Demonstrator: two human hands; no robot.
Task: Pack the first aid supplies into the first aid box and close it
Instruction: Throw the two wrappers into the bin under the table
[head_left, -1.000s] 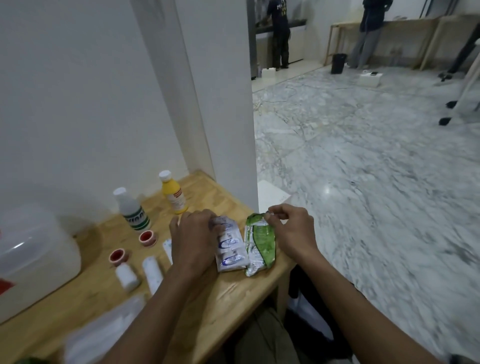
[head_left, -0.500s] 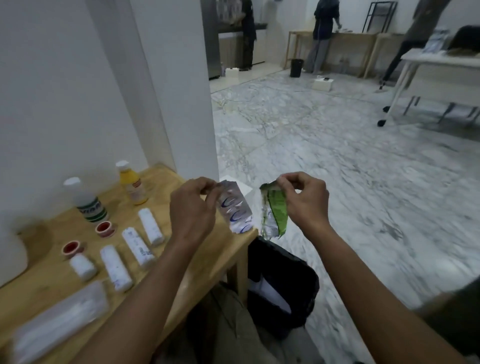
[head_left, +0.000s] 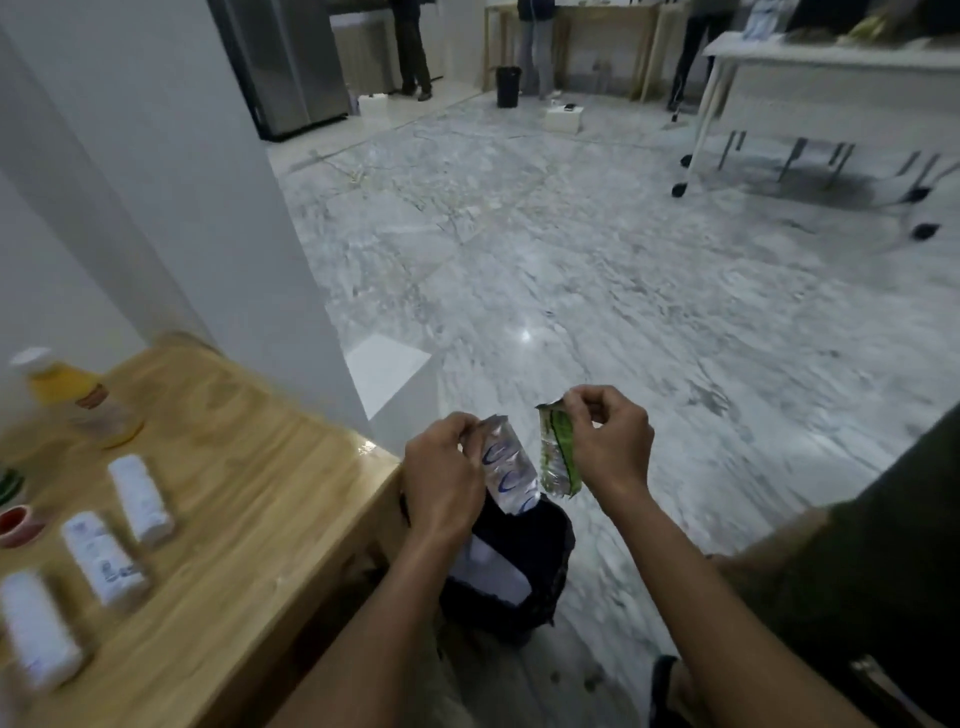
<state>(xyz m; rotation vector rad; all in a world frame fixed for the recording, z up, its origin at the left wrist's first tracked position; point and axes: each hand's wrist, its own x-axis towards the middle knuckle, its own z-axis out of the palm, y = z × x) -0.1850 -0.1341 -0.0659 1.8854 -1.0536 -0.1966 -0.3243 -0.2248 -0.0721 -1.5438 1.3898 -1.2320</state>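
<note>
My left hand (head_left: 444, 480) pinches a clear wrapper with blue print (head_left: 509, 470) by its top edge. My right hand (head_left: 610, 441) pinches a green and clear wrapper (head_left: 558, 457) the same way. Both wrappers hang off the table's right end, above a black bin (head_left: 540, 582) lined with white on the floor. On the wooden table (head_left: 249, 499) lie three white bandage rolls (head_left: 140, 499) (head_left: 101, 566) (head_left: 36, 629), a red tape roll (head_left: 15, 522) and a yellow bottle (head_left: 78, 400). The first aid box is out of view.
A white pillar (head_left: 218, 218) stands behind the table's far corner. Marble floor stretches to the right. A white table on wheels (head_left: 810, 78) and several people stand far back. A dark-clothed person's side (head_left: 852, 597) is close at my right.
Both hands lifted the two wrappers off the table and carried them right, past the table's edge, over the black bin. The view swung right; the box left the frame.
</note>
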